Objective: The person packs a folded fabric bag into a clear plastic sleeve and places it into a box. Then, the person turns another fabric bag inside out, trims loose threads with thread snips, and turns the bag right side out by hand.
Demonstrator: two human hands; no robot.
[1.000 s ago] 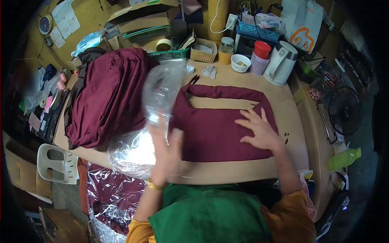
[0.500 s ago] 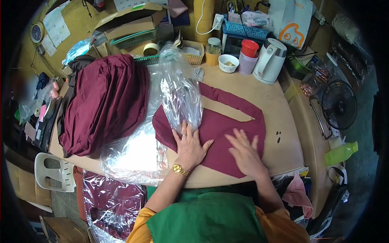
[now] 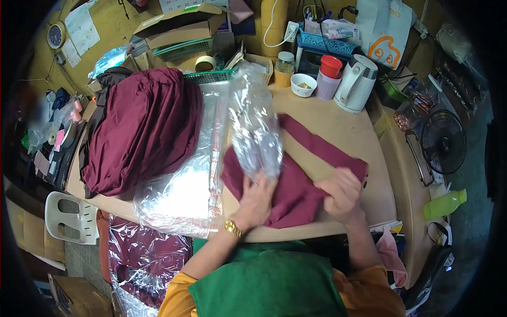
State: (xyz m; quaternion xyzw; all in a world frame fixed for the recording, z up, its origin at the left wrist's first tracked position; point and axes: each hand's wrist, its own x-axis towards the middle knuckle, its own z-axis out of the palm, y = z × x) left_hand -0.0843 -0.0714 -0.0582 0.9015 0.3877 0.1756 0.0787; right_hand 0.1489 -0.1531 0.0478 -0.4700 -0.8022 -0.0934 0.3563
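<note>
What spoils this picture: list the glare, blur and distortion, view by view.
Head view: harsh glare whites out the flat clear plastic; bright streaks cross the raised plastic bag; the right hand looks slightly blurred, probably by motion; wide-angle distortion seems to bow the table, with black corners.

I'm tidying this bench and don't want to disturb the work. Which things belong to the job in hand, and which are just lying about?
Likely part of the job:
- maroon piece, in the right hand
- clear bag, at the left hand
- flat clear plastic
- maroon cloth pile

Apparently just lying about:
- kettle
- white bowl
- red container
- green bottle
</note>
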